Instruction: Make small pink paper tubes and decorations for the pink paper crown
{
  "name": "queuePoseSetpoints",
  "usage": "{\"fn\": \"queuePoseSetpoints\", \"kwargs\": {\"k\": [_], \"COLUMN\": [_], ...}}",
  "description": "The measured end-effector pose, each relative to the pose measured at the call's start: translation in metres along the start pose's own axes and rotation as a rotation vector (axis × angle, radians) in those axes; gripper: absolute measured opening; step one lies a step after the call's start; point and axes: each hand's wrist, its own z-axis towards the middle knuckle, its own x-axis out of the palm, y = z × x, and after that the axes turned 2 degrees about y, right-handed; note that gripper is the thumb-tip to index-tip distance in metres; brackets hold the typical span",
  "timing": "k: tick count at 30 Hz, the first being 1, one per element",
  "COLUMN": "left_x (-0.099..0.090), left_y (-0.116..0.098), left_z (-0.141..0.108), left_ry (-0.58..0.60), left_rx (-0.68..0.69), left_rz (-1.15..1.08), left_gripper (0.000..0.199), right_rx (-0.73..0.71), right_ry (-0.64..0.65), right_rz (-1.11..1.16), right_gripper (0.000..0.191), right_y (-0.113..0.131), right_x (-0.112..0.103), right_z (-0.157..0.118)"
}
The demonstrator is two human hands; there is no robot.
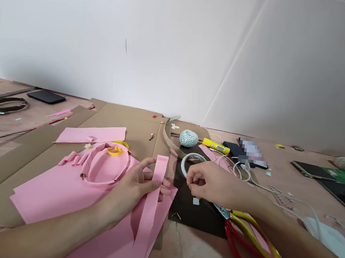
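Note:
My left hand is closed on a long pink paper strip, thumb in front and fingers behind. The strip's upper end is folded over, and its lower end runs down out of view. My right hand is curled in a pinch over black paper; anything between its fingertips is too small to make out. Just behind it lies a white roll of tape. Scissors with red and yellow handles lie partly under my right forearm. Left of my left hand, a pink paper ring rests on pink sheets.
A patterned ball, a yellow glue stick and white cables lie beyond my right hand. Brown cardboard is under the pink paper. Phones lie at left and right. A white wall stands behind.

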Motion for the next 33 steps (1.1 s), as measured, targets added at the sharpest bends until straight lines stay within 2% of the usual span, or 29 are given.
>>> {"fn": "queuePoseSetpoints", "kwargs": {"k": [3,6,10,13,16,19,22,25,28,33], "left_x": [0.001,0.001,-0.003,-0.007,-0.010,-0.008,-0.006,-0.005,-0.006,-0.009], "left_y": [0.000,0.001,0.001,-0.001,-0.003,-0.004,-0.006,-0.007,-0.008,-0.005], "left_z": [0.000,-0.001,0.000,0.002,0.005,0.005,0.003,0.002,0.000,0.002], "left_ry": [0.014,-0.005,-0.055,-0.105,-0.117,-0.096,-0.092,-0.096,-0.076,-0.039], "left_rx": [0.000,0.014,0.026,0.053,0.069,0.048,0.049,0.062,0.078,0.126], "left_rz": [-0.014,-0.053,-0.070,-0.090,-0.106,-0.091,-0.058,-0.050,-0.072,-0.096], "left_gripper": [0.038,0.038,0.037,0.034,0.032,0.032,0.034,0.037,0.037,0.034], "right_rx": [0.013,0.040,0.054,-0.012,-0.074,-0.080,-0.110,-0.131,-0.130,-0.119], "right_ry": [0.066,0.053,-0.018,-0.101,-0.102,-0.102,-0.174,-0.267,-0.284,-0.286], "right_rz": [0.144,0.272,0.377,0.467,0.527,0.484,0.334,0.216,0.154,0.251], "right_gripper": [0.011,0.009,0.005,0.009,0.012,0.019,0.018,0.018,0.019,0.019], "right_y": [-0.001,0.002,0.007,0.008,0.005,0.002,0.007,0.016,0.024,0.027], "right_x": [0.001,0.000,-0.008,-0.012,-0.007,0.005,0.014,0.014,0.010,0.007], "right_z": [0.002,0.003,0.001,0.000,0.003,0.008,0.013,0.020,0.031,0.053]}}
